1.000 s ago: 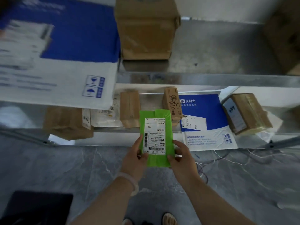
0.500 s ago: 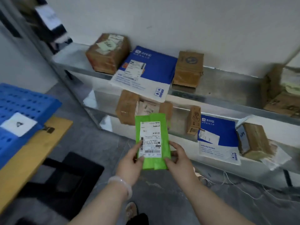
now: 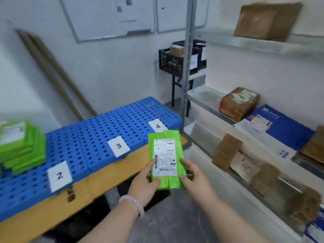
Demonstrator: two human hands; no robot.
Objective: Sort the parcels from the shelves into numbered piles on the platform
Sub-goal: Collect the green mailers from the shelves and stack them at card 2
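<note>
Left hand [image 3: 144, 184] and right hand [image 3: 193, 179] both gripping flat green plastic parcel with white label [image 3: 165, 159], holding it beside perforated blue plastic platform [image 3: 98, 137].

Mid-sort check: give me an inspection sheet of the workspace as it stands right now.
Surface: blue platform on a wooden bench; card 2, card 3, card 4 on it.
Job's things: green parcel held label up; green stack left of card 2; brown parcels and a blue mailer on the shelves.
Clutter: black crate on a stand; leaning poles.
Hands: left hand and right hand both grip the green parcel's lower end.
Cables: nothing seen.
Surroundings: whiteboards on the wall.
</note>
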